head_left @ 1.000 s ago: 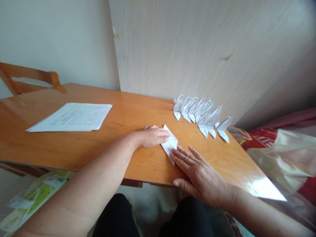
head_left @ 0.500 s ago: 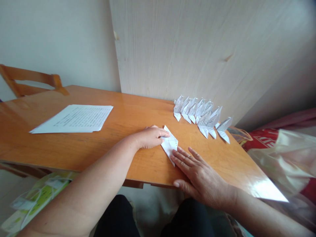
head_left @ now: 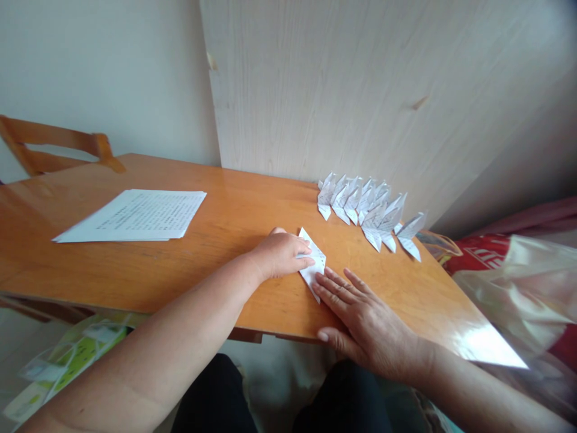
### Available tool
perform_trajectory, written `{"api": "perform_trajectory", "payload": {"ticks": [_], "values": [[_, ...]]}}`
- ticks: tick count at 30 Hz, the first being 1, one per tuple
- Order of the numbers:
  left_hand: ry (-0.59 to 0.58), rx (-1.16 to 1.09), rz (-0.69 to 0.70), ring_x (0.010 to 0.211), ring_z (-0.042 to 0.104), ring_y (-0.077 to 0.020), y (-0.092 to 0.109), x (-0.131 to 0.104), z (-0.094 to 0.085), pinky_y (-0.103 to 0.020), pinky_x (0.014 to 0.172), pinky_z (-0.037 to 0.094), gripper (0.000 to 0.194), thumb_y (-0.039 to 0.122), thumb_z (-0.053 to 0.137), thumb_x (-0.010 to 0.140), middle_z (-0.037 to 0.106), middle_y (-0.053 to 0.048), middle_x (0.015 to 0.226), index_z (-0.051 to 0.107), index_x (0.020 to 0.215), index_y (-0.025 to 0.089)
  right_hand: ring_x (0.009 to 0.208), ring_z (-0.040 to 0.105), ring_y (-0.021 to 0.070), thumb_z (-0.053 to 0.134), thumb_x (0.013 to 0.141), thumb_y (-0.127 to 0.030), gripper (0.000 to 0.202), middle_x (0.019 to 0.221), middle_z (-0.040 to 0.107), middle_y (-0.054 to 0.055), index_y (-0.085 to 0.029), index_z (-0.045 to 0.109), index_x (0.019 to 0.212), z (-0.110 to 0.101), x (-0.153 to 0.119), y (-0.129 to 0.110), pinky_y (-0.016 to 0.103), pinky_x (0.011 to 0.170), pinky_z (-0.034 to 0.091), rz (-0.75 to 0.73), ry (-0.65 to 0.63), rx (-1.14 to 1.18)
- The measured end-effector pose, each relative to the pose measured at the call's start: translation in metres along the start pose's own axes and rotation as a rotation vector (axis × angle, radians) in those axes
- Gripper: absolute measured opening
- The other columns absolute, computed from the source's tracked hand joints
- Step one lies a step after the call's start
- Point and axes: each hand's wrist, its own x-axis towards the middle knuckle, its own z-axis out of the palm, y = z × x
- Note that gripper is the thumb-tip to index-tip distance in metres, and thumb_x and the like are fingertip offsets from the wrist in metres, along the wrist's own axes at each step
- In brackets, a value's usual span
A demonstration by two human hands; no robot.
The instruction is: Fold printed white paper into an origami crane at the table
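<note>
A small folded piece of white printed paper [head_left: 317, 263] lies on the wooden table in front of me, pointed at its top and bottom ends. My left hand [head_left: 283, 252] is on its left side, with the thumb and forefinger over the paper and the other fingers partly hidden. Lying flat, my right hand [head_left: 367, 322] has its fingers stretched out, and the fingertips touch the paper's lower right edge. Farther back on the right stand several folded paper pieces [head_left: 373, 227] in uneven rows, each with upright points.
A stack of printed sheets [head_left: 135, 216] rests on the left of the wooden table [head_left: 243, 210]. Behind it stands a wooden chair [head_left: 63, 139]. A pale wood panel [head_left: 324, 90] borders the table's back. Plastic and red bags [head_left: 523, 276] sit beyond the right edge.
My left hand has shifted slightly right, farther over the folded paper, and its thumb now lies across the paper. My right hand has stayed nearly in place.
</note>
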Motion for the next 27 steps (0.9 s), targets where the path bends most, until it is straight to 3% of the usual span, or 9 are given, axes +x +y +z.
{"api": "perform_trajectory", "payload": {"ticks": [8, 17, 27], "values": [[-0.015, 0.025, -0.029, 0.095, 0.064, -0.0219, 0.0002, -0.0046, -0.002, -0.036, 0.087, 0.031, 0.04, 0.063, 0.054, 0.088, 0.073, 0.003, 0.116, 0.074, 0.103, 0.032, 0.148, 0.028, 0.0329, 0.048, 0.097, -0.055, 0.074, 0.157, 0.038, 0.013, -0.019, 0.025, 0.158, 0.0009, 0.0003, 0.0002, 0.064, 0.118, 0.025, 0.012, -0.018, -0.018], [-0.045, 0.035, -0.065, 0.103, 0.062, -0.0258, 0.0033, -0.0053, -0.0039, -0.039, 0.094, 0.03, 0.047, 0.07, 0.057, 0.082, 0.073, 0.002, 0.117, 0.072, 0.111, 0.036, 0.145, 0.035, 0.0314, 0.053, 0.096, -0.052, 0.075, 0.155, 0.041, 0.014, -0.016, 0.026, 0.157, 0.0048, -0.0026, 0.0019, 0.06, 0.118, 0.029, -0.018, 0.073, 0.002], [-0.081, 0.007, -0.058, 0.116, 0.06, -0.0271, 0.0044, -0.008, -0.0095, -0.039, 0.099, 0.03, 0.058, 0.073, 0.062, 0.075, 0.068, 0.001, 0.129, 0.068, 0.119, 0.037, 0.145, 0.036, 0.0307, 0.053, 0.096, -0.049, 0.072, 0.155, 0.042, 0.015, -0.018, 0.029, 0.156, 0.0039, -0.0028, 0.0016, 0.058, 0.118, 0.03, -0.021, 0.061, 0.015]]}}
